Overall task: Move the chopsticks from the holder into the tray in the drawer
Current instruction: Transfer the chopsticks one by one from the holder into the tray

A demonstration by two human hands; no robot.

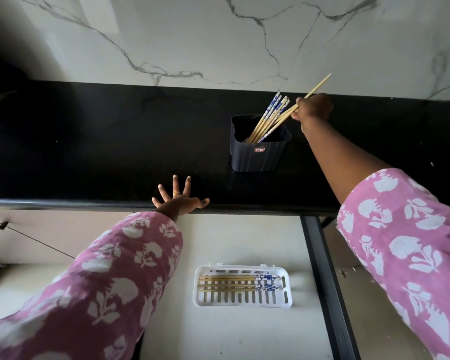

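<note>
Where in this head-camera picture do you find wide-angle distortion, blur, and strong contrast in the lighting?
Head view: the counter edge bows and the sleeves swell towards the corners, which is wide-angle distortion; the lower left sleeve is soft and blurred; the black countertop loses detail beside the bright marble wall; the holder and tray stay sharp.

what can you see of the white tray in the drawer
The white tray looks like plastic: a shallow rectangle with rounded corners, a slotted floor and small cut-outs along its far wall. It lies flat on the pale drawer floor, long side running left to right, below the black counter edge. A few chopsticks already rest inside toward its far side, parallel to the long side, blue-patterned ends to the right. The near half is bare. Neither hand touches it.
</note>
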